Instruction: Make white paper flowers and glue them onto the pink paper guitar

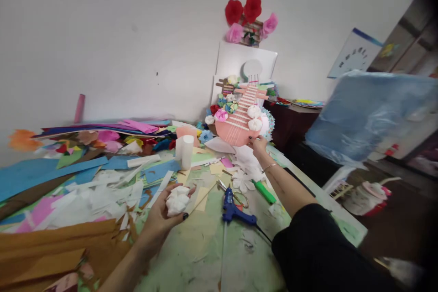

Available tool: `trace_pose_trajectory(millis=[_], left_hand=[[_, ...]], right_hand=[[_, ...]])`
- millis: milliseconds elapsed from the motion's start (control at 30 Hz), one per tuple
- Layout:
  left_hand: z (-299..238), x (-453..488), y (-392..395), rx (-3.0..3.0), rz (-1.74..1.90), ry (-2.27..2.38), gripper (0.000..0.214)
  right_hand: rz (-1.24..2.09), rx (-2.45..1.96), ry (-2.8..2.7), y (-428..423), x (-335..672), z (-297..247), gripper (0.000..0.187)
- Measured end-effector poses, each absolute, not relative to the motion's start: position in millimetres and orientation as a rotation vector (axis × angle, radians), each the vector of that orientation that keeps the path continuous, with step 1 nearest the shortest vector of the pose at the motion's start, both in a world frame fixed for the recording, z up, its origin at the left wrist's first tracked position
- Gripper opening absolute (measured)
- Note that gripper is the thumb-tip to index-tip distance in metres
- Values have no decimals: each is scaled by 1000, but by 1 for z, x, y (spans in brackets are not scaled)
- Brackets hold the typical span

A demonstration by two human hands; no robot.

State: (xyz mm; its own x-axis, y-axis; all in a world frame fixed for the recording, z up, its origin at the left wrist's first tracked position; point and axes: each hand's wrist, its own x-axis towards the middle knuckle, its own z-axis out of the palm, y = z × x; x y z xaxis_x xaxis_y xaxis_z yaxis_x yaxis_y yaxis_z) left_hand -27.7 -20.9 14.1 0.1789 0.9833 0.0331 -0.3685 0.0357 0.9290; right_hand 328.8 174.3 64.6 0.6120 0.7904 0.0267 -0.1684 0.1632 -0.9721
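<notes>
In my left hand [162, 219] sits a white paper flower [178, 200], cupped between the thumb and fingers above the table. My right hand [259, 145] reaches far forward and grips the lower edge of a pink paper lute [236, 125]. White strips cross the lute's body, and white paper flowers [254, 118] sit on its right side. A pink paper flower [221, 115] shows at its left edge; whether it is attached, I cannot tell. Between my arms lies a blue glue gun [236, 210], with scissors [239, 198] beside it.
Paper scraps [102, 196] and coloured sheets cover the table's left side. A white paper roll [187, 153] stands near the middle. To the right of the scissors lies a green marker-like stick [264, 191]. Clear plastic [369, 114] covers something blue beyond the table's right edge. Paper flowers [252, 9] hang on the wall.
</notes>
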Motion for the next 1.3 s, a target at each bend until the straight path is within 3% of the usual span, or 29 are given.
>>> trace_pose_trajectory(millis=[200,467,733,1033,1300], left_hand=[[26,-21,-40,1408,1283,727,62],[45,22,-72,2139,1619,944,57],[6,27,-81,2199,1632,1074,55],[-13,20,-80,2301,1653,1133,40],[-23,22,-78,2243,1577,1258,43]], right_hand=[[739,-1048,-693,66,313,64,29],[898,-892,-805,-43,218,36,39],[1064,-820,-872,-74,161,4,29],[1157,-845,-871,-78,155,-11,28],[1195,-847,-856,-79,158,-18,27]])
